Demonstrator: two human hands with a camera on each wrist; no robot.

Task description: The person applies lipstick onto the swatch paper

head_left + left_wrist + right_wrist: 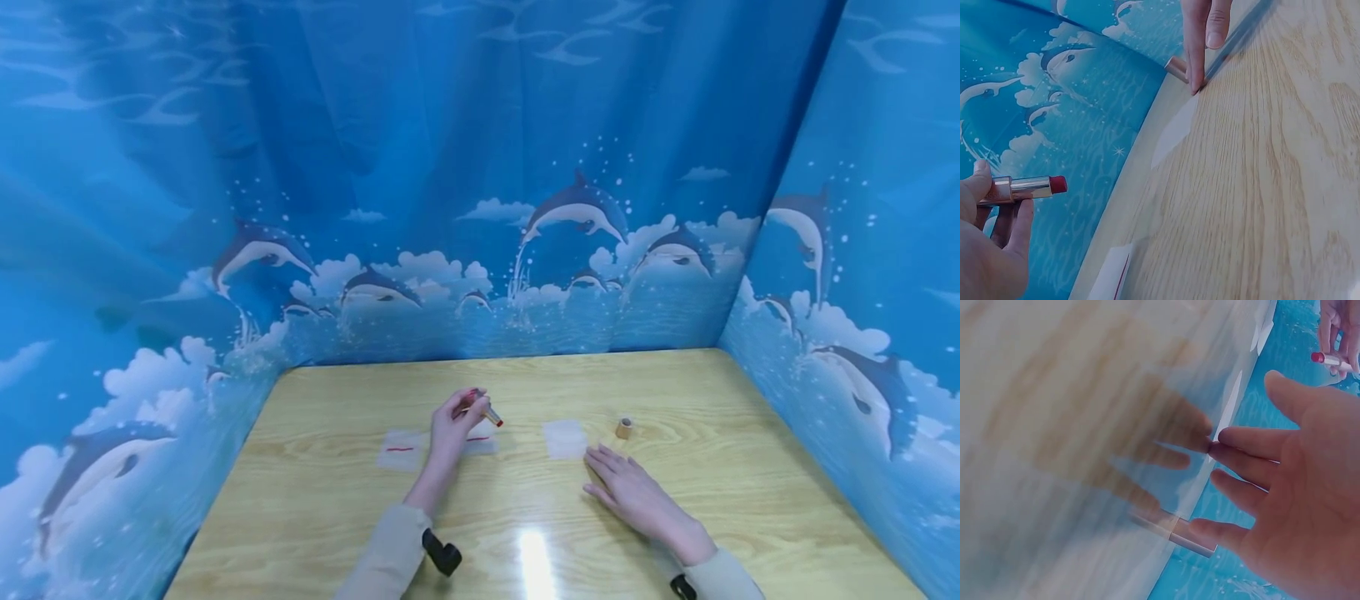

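My left hand (pixel 450 429) pinches an open lipstick (pixel 1025 189) between thumb and fingers, its red tip pointing right and held above the table. Beneath that hand lies a white paper square (pixel 483 440) with a red line, partly covered by the hand. Farther left, another paper square (pixel 397 450) also bears a short red line. My right hand (pixel 637 492) is spread out, palm down, fingertips at the lower right corner of a third, unmarked paper square (pixel 564 439). Just beyond those fingers the lipstick cap (pixel 624 428) stands upright on the table.
The wood-grain table (pixel 315 517) reflects a bright light near its front. A blue curtain (pixel 420 167) printed with dolphins hangs along the back and both sides. Black straps with camera mounts (pixel 441 552) circle the wrists.
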